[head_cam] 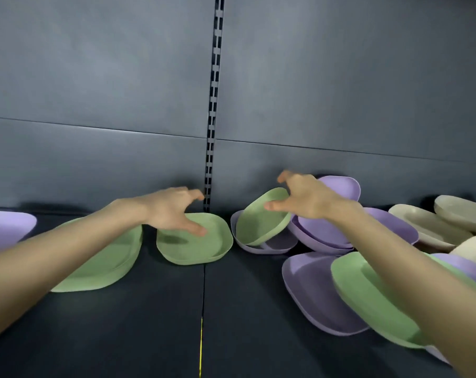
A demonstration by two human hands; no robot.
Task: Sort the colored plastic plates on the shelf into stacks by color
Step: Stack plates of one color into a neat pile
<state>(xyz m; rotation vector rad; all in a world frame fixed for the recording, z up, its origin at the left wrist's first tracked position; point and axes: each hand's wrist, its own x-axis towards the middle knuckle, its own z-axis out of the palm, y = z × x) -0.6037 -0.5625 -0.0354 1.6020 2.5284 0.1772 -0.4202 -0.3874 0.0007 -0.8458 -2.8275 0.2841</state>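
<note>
My left hand (pixel 174 211) hovers with spread fingers over a green plate (pixel 195 244) lying flat at mid-shelf; the thumb tip touches its inside. My right hand (pixel 305 197) holds a tilted green plate (pixel 258 222), thumb on its inner face and fingers behind its upper rim. That plate leans into a purple plate (pixel 269 248). A green stack (pixel 105 266) lies under my left forearm. More purple plates (pixel 326 233) sit behind the right hand. A large purple plate (pixel 310 293) and a green plate (pixel 367 301) lie at the front right.
A purple plate (pixel 5 227) sits at the far left edge. Several cream plates (pixel 436 222) are piled at the far right. The dark shelf (pixel 149 323) ends at a grey back panel with a slotted upright (pixel 212 118) in the middle.
</note>
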